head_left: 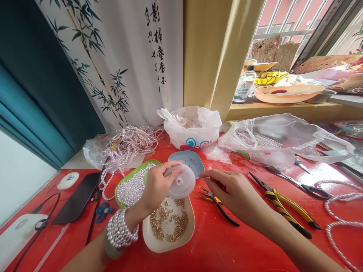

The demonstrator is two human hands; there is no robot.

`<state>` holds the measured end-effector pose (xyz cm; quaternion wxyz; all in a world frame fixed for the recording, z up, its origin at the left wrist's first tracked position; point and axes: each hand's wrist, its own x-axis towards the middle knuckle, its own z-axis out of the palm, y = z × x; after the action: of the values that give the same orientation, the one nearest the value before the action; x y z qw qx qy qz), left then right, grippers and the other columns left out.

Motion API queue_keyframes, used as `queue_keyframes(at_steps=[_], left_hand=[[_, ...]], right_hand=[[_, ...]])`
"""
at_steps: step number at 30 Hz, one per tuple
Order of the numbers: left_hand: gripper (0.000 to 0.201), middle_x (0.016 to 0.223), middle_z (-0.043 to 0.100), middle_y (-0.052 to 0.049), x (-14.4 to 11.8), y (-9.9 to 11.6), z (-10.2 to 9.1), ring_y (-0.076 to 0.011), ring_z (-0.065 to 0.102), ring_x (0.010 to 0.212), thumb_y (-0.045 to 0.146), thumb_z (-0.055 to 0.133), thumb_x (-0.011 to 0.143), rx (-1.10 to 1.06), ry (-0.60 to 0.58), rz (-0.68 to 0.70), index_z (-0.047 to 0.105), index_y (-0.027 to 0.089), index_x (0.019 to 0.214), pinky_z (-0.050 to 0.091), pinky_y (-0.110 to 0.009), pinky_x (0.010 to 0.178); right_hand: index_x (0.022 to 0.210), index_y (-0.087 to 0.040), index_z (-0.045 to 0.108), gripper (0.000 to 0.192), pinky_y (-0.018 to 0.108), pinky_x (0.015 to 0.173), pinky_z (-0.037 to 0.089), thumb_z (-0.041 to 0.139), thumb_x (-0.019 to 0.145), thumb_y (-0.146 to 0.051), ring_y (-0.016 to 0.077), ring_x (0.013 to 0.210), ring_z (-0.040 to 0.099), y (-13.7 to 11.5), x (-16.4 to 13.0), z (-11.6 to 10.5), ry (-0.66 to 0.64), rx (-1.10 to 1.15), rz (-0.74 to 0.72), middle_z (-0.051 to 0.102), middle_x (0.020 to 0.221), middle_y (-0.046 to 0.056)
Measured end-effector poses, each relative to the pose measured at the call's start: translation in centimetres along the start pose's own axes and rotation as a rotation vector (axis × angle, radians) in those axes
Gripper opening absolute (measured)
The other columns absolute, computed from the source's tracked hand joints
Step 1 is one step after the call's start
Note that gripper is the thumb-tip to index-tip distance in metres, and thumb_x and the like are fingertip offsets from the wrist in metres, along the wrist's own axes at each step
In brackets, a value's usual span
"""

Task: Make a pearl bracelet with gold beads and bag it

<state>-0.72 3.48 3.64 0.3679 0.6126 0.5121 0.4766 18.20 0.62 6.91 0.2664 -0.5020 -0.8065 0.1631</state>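
Cream dish point(159, 241) of gold beads lies nearest; left hand point(157, 187) grips spool point(181, 183) over it, right hand point(229, 190) loosely open. Best keep spool level.

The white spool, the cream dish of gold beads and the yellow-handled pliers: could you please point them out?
white spool point(181, 184), head view, its round flange.
cream dish point(159, 245), head view, bare near rim.
yellow-handled pliers point(286, 209), head view, handle.

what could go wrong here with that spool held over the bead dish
The left hand holds a clear spool tilted above the white dish of gold beads; a bump could scatter them. The right hand hovers near the small pliers, whose points could prick it.
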Motion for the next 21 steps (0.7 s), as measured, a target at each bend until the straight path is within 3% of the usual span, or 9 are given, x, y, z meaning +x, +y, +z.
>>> queue_keyframes(at_steps=[4, 11, 17, 21], left_hand=[[0.016, 0.086, 0.069, -0.003, -0.4, 0.0, 0.1, -0.0191, 0.061, 0.078, 0.027, 0.058, 0.074, 0.125, 0.004, 0.101, 0.068, 0.021, 0.085, 0.045, -0.026, 0.072], [0.018, 0.089, 0.068, -0.003, -1.2, 0.1, 0.5, -0.0188, 0.061, 0.079, 0.024, 0.053, 0.079, 0.258, 0.003, 0.244, 0.068, 0.023, 0.09, 0.044, -0.027, 0.074], [0.019, 0.088, 0.069, -0.004, -0.4, 0.0, 1.5, -0.0212, 0.061, 0.076, 0.029, 0.056, 0.076, 0.197, 0.03, 0.176, 0.068, 0.022, 0.088, 0.044, -0.029, 0.074], [0.019, 0.09, 0.069, -0.005, 1.5, 0.0, 4.2, -0.0234, 0.061, 0.081, 0.027, 0.055, 0.074, 0.203, -0.118, 0.145, 0.068, 0.022, 0.087, 0.042, -0.031, 0.076]], right_hand=[[0.084, -0.017, 0.064, 0.027, 0.024, 0.053, 0.042, 0.038, 0.082, -0.016, 0.015, 0.058, 0.06, -0.3, -0.4, 1.3, 0.05, -0.071, -0.108, 0.067, 0.069, 0.005], [0.085, -0.011, 0.062, 0.031, 0.023, 0.048, 0.037, 0.032, 0.084, -0.009, 0.0134, 0.051, 0.055, -1.6, -1.3, 2.9, 0.057, -0.18, -0.214, 0.06, 0.058, 0.004], [0.068, -0.014, 0.058, 0.03, 0.025, 0.042, 0.034, 0.033, 0.083, -0.008, 0.0133, 0.046, 0.049, -3.2, -3.8, 2.6, 0.04, -0.223, -0.339, 0.057, 0.056, 0.003], [0.066, -0.017, 0.057, 0.03, 0.027, 0.035, 0.027, 0.034, 0.081, -0.004, 0.0124, 0.04, 0.047, -3.6, -7.2, 2.1, 0.0, -0.323, -0.42, 0.055, 0.051, 0.0]])
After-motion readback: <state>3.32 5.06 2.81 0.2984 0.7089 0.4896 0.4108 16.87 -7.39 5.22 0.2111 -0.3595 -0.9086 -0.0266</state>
